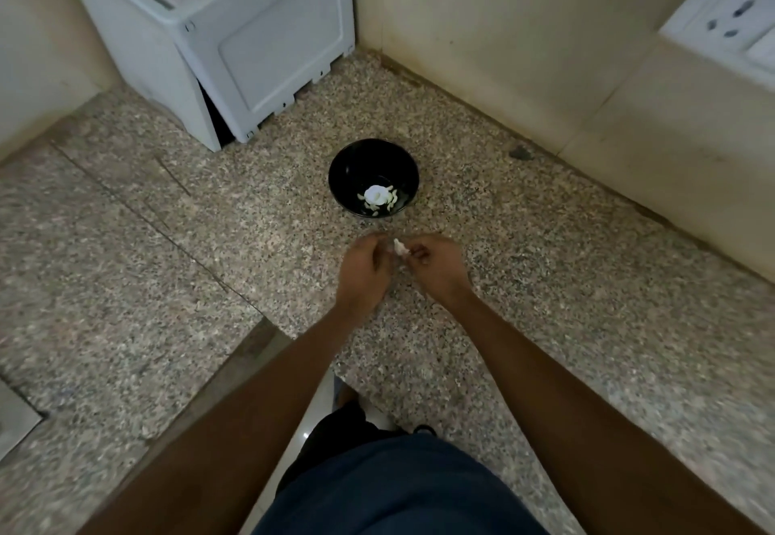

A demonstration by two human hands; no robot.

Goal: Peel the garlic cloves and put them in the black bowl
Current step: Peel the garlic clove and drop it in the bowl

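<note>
The black bowl (373, 177) stands on the speckled stone counter (545, 283), and everything here is placed from it; inside it, on the bottom toward the person's side, lie several pale peeled garlic cloves (388, 200) gathered round a larger white lump whose nature I cannot tell. Just on the person's side of the bowl, not touching it, the two hands meet above the counter; the left hand (364, 268) has its fingers curled inward, and the right hand (436, 264) has its fingers bent with the tips drawn toward the left; between them a small whitish garlic clove (399, 247) is pinched, the fingertips of both hands closing on it; how much skin is on it is too small and blurred to tell. Both bare forearms run from the hands down to the bottom edge of the view, away from the bowl; between them shows a dark blue garment (398, 488). Beyond the bowl and to its left stands a white plastic appliance (235, 31), pushed back against the wall; its near corner is close to the bowl but apart from it. Far to the right of the bowl, on the beige wall (524, 31), is a white socket plate (729, 19); a small dark chip (520, 153) lies on the counter to the right of the bowl, near the foot of that wall.
</note>
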